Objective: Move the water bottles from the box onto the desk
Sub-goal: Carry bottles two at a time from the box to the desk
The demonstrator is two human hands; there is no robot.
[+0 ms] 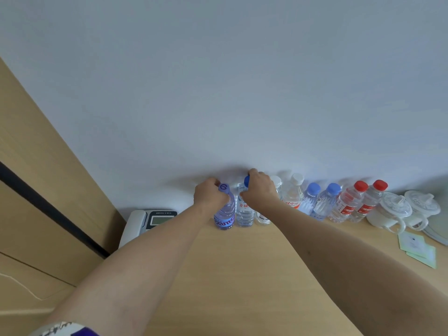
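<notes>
Both hands are at the left end of a row of water bottles standing along the wall at the back of the table (242,263), just below the middle of the frame. The left hand (208,194) grips the neck of a purple-tinted bottle (225,212), its purple cap showing beside the fingers. The right hand (259,190) grips the top of a clear bottle with a blue cap (245,212) just beside it. Both bottles appear to stand on the table, so this looks like the setting-down step; next the hands would need to let go without tipping them. The box is not in view.

I count nine bottles: the two held, two white-capped, two light-blue-capped (322,202) and two red-capped (358,202), plus one partly hidden behind the right hand. Two white lidded cups (397,212) stand at the right; a desk phone (150,221) lies at the left.
</notes>
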